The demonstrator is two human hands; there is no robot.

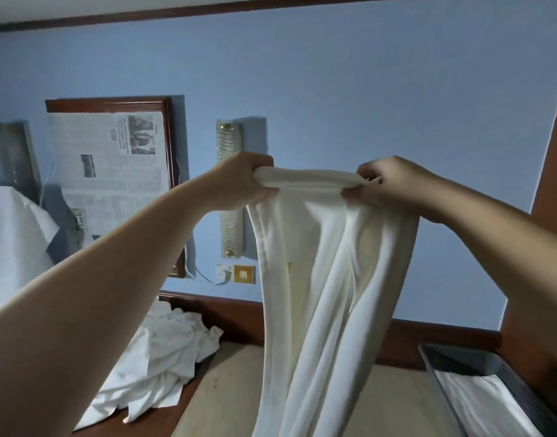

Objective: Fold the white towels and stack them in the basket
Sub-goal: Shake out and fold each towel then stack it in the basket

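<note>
Raised at centre: long white terry towel (327,279), bunched top edge gripped by left hand (242,184) and right hand (394,187), fingers curled around it, hanging, bottom cut off. At 5 o'clock, dark mesh basket (504,383), partly cropped, holding folded white cloth (479,405). At 8 o'clock, crumpled white towel pile (154,367).

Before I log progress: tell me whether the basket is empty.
Not empty. The dark basket at lower right holds white cloth lying flat inside; how many towels cannot be told.
</note>
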